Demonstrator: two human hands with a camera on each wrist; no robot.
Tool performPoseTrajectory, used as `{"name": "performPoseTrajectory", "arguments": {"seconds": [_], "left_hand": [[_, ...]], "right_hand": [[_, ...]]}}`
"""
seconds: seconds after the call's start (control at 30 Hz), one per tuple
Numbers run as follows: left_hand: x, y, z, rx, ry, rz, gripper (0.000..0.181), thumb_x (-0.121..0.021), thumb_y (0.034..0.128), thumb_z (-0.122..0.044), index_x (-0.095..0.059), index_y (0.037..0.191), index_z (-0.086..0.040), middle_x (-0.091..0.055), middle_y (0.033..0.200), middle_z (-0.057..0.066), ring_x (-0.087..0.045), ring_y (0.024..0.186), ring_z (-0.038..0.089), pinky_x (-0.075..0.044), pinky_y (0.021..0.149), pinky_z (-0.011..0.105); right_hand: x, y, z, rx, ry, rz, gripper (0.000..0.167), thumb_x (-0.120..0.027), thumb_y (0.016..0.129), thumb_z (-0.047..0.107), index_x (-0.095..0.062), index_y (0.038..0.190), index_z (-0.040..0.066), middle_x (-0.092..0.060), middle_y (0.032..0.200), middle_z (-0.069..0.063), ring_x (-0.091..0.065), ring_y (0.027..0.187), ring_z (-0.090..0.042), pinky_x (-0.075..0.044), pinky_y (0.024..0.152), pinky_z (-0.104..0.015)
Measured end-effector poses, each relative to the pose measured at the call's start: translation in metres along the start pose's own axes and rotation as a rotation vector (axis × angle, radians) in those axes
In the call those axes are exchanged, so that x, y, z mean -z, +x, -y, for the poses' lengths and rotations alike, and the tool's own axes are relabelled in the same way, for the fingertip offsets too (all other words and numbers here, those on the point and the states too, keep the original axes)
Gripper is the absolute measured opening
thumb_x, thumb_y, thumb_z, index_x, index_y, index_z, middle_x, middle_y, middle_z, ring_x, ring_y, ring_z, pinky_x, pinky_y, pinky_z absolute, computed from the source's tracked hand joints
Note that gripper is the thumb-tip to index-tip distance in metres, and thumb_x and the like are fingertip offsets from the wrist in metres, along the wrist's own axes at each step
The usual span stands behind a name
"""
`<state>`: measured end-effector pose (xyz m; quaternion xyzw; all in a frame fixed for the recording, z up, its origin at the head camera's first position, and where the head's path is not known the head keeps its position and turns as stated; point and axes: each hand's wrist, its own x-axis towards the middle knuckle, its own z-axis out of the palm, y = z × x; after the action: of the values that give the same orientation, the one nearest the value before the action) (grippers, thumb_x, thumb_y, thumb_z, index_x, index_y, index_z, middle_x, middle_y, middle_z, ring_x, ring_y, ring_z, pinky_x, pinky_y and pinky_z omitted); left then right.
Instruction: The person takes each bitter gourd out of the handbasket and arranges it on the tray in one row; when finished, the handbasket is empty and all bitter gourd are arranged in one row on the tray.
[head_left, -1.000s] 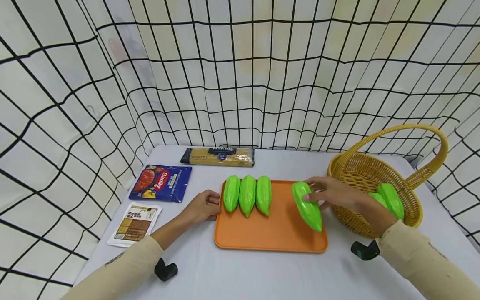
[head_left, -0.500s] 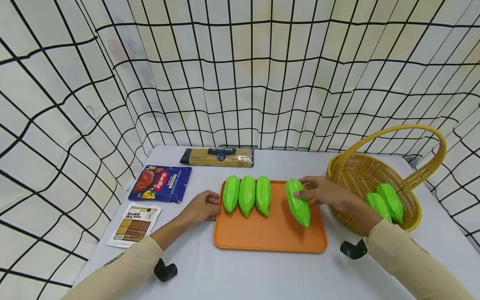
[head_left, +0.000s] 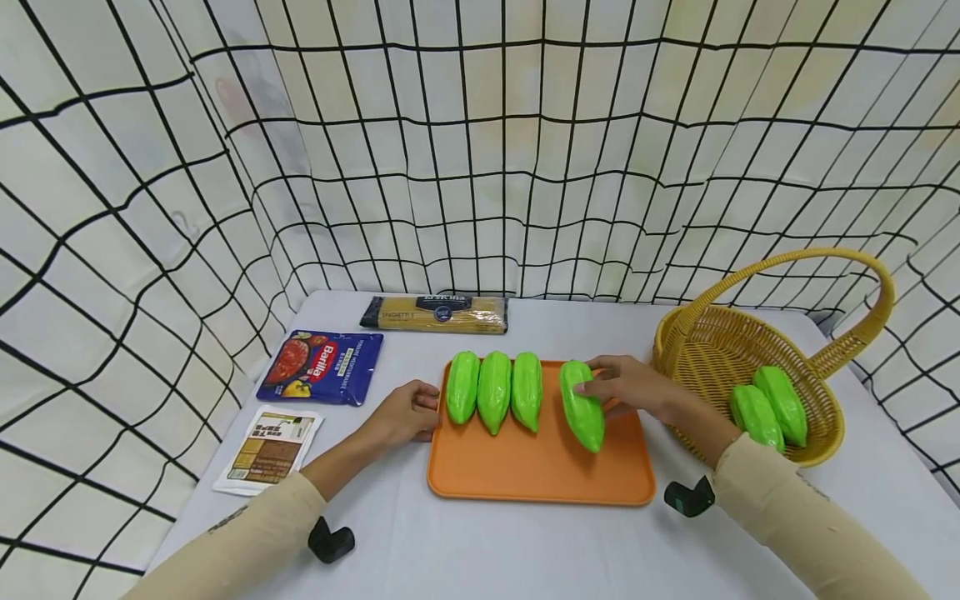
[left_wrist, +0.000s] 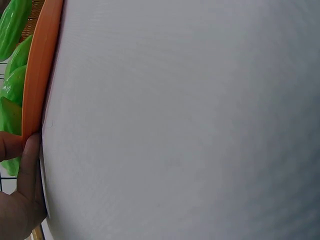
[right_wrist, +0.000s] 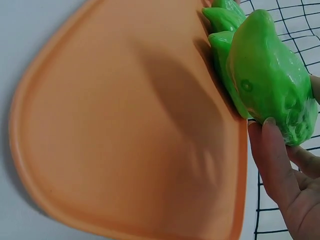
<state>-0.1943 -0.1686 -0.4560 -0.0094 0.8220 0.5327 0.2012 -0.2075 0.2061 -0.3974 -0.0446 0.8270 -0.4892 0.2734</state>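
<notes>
In the head view my right hand [head_left: 626,387] grips a glossy green vegetable [head_left: 581,408], long, ridged and pointed like a bitter melon. It hangs tilted over the right half of the orange tray [head_left: 525,475]; the right wrist view shows its shadow on the tray below. My left hand [head_left: 405,412] pinches the tray's left edge, thumb inside the rim and fingers outside, as the left wrist view shows. On the tray's left half three matching green vegetables [head_left: 494,393] lie side by side, tips toward me.
A wicker basket [head_left: 705,333] with a tall handle stands on the right, two green vegetables [head_left: 780,404] inside. A spaghetti pack [head_left: 442,315] lies behind the tray. A blue Barilla pouch [head_left: 322,367] and a white-brown pouch [head_left: 268,450] lie left. Black netting surrounds the table.
My right hand has carried the green vegetable leftward over the tray, closer to the row of three. The left hand has stayed at the tray's edge.
</notes>
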Motion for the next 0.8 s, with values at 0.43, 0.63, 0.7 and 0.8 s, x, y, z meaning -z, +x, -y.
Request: {"name": "performPoseTrajectory", "arguments": {"seconds": [0.43, 0.63, 0.7, 0.8], "left_hand": [[0.000, 0.001, -0.001, 0.001, 0.014, -0.005, 0.048, -0.066, 0.0869, -0.003, -0.051, 0.132, 0.001, -0.056, 0.115, 0.014, -0.063, 0.092, 0.018, -0.063, 0.075, 0.031], [0.000, 0.001, -0.002, 0.000, 0.009, -0.003, 0.048, -0.066, 0.0868, -0.003, -0.051, 0.132, 0.001, -0.056, 0.115, 0.014, -0.063, 0.092, 0.019, -0.063, 0.075, 0.032], [0.000, 0.001, -0.002, 0.002, 0.010, -0.004, 0.048, -0.066, 0.0869, -0.003, -0.051, 0.132, 0.001, -0.056, 0.115, 0.014, -0.063, 0.092, 0.019, -0.063, 0.075, 0.032], [0.000, 0.001, -0.001, 0.006, 0.009, -0.005, 0.049, -0.066, 0.0866, -0.003, -0.051, 0.133, 0.001, -0.056, 0.115, 0.014, -0.063, 0.092, 0.019, -0.063, 0.075, 0.032]], "right_hand": [[-0.007, 0.015, -0.002, -0.011, -0.001, -0.018, 0.069, -0.072, 0.091, 0.039, -0.047, 0.145, 0.004, -0.053, 0.137, -0.023, -0.063, 0.108, -0.028, -0.061, 0.089, -0.043], [-0.011, 0.022, 0.001, -0.031, -0.012, -0.039, 0.068, -0.071, 0.092, 0.037, -0.047, 0.145, 0.002, -0.053, 0.138, -0.023, -0.064, 0.104, -0.026, -0.061, 0.090, -0.041], [-0.011, 0.024, 0.002, -0.030, -0.015, -0.043, 0.066, -0.070, 0.092, 0.035, -0.048, 0.144, 0.001, -0.054, 0.136, -0.023, -0.065, 0.103, -0.026, -0.061, 0.089, -0.040], [-0.012, 0.029, 0.002, -0.032, -0.021, -0.049, 0.065, -0.070, 0.093, 0.034, -0.047, 0.144, 0.001, -0.056, 0.134, -0.022, -0.067, 0.101, -0.025, -0.061, 0.089, -0.039]]}}
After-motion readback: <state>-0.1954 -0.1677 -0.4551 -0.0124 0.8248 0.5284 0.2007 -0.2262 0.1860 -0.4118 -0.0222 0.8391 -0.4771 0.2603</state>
